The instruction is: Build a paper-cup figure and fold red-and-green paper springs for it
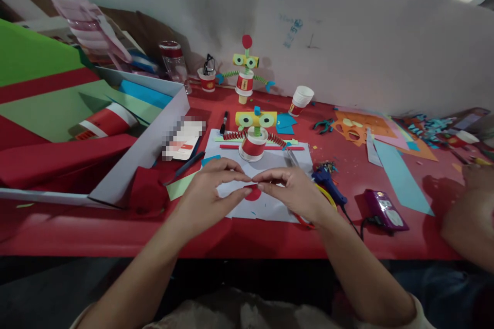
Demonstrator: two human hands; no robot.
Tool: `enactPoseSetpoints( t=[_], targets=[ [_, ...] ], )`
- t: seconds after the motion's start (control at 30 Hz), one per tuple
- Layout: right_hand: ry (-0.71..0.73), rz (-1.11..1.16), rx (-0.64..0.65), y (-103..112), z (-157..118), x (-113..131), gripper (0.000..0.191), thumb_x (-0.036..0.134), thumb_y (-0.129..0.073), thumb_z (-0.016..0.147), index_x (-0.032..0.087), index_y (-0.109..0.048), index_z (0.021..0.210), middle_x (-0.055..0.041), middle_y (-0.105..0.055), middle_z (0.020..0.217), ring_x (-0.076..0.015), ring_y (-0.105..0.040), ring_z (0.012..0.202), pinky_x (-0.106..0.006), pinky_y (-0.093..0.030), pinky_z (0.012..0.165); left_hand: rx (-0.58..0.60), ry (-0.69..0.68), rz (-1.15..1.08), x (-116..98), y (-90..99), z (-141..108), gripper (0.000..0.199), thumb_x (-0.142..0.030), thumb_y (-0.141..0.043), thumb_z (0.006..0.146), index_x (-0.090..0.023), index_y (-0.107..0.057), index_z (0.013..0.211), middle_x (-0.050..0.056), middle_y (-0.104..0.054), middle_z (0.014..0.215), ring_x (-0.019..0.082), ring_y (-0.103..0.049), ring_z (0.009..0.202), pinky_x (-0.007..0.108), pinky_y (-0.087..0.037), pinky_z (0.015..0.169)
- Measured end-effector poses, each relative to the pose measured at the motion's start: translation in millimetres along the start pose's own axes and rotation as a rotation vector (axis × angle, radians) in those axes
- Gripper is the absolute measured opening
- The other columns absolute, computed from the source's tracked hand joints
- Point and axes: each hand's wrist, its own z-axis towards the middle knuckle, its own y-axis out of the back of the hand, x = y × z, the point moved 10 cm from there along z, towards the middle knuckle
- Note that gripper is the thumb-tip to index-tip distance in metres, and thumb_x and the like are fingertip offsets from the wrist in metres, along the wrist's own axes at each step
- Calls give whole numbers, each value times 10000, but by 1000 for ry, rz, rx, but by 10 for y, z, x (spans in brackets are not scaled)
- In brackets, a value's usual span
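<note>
The fingers (236, 197) of the left hand (208, 185) and right hand (295, 191) pinch a red disc (253, 194) between them, over a white sheet (266, 212). Just beyond, a cup figure (252, 148) with coiled arms stands on the sheet; farther back stands a second figure (244, 83). A glue gun (329, 184) lies rightward on the red counter (216, 241).
</note>
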Motion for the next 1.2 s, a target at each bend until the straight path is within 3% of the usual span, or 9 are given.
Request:
enactPoseSetpoints(
  t=[0.27, 0.53, 0.6, 0.67, 0.73, 0.8, 0.9, 1.0, 1.2],
  targets=[
    [58, -88, -70, 10, -58, 56, 168, 209, -618, 796, 231, -738, 913, -12, -745, 923, -182, -667, 865, -280, -479, 782, 6, 17, 9, 28, -111, 27, 136, -220, -560, 837, -211, -679, 771, 29, -637, 862, 181, -583, 851, 307, -445, 776],
    [208, -244, -179, 70, -130, 360, 111, 166, -641, 793, 250, -702, 756, 0, -701, 797, -182, -626, 793, -295, -460, 748, 64, 184, -332, 112, -190, 91, 224, -287, -540, 839, -203, -576, 635, 17, -600, 771, 174, -586, 766, 289, -464, 720],
    [273, -276, -227, 180, -122, 468, 103, 182, -624, 812, 245, -687, 761, -12, -695, 801, -192, -618, 808, -309, -454, 749, 16, 184, -338, 131, -70, 173, 176, -326, -536, 848, -217, -616, 736, 25, -623, 818, 186, -589, 793, 301, -468, 724],
    [304, -288, -331, 401, -93, 574, 78, 217, -616, 821, 240, -684, 791, -26, -697, 812, -203, -619, 809, -327, -452, 750, -137, 155, -254, 151, 183, 299, 154, -345, -586, 821, -244, -640, 925, 39, -648, 943, 216, -585, 905, 338, -462, 791],
    [301, -267, -453, 676, -41, 676, 66, 253, -623, 813, 238, -687, 826, -34, -703, 828, -207, -624, 799, -337, -454, 749, -300, 115, -127, 150, 427, 449, 304, -336, -682, 746, -265, -627, 1037, 49, -642, 1076, 252, -546, 1046, 391, -428, 894],
    [294, -238, -521, 893, 46, 791, 72, 272, -629, 802, 231, -685, 820, -30, -703, 824, -202, -625, 791, -333, -456, 748, -345, 80, -50, 150, 497, 639, 352, -313, -723, 699, -259, -637, 1037, 52, -644, 1121, 272, -518, 1112, 426, -399, 948],
    [335, -253, -554, 1047, 203, 1006, 83, 276, -619, 797, 214, -674, 804, -21, -693, 797, -184, -615, 766, -314, -454, 731, -283, 68, -92, 213, 382, 923, 394, -311, -738, 673, -259, -651, 1054, 53, -664, 1113, 271, -540, 1109, 412, -427, 927],
    [402, -316, -549, 1037, 355, 1148, 94, 266, -587, 809, 203, -656, 798, -20, -675, 772, -168, -595, 734, -295, -447, 703, -228, 120, -252, 331, 232, 1086, 417, -333, -746, 656, -246, -660, 1054, 50, -705, 983, 248, -630, 952, 372, -491, 820],
    [479, -332, -563, 985, 514, 1099, 91, 257, -572, 820, 205, -647, 823, -18, -682, 792, -160, -603, 741, -277, -454, 707, -173, 254, -421, 460, 121, 1142, 306, -349, -723, 670, -209, -689, 940, 30, -718, 743, 197, -672, 690, 305, -524, 638]
  ],
)
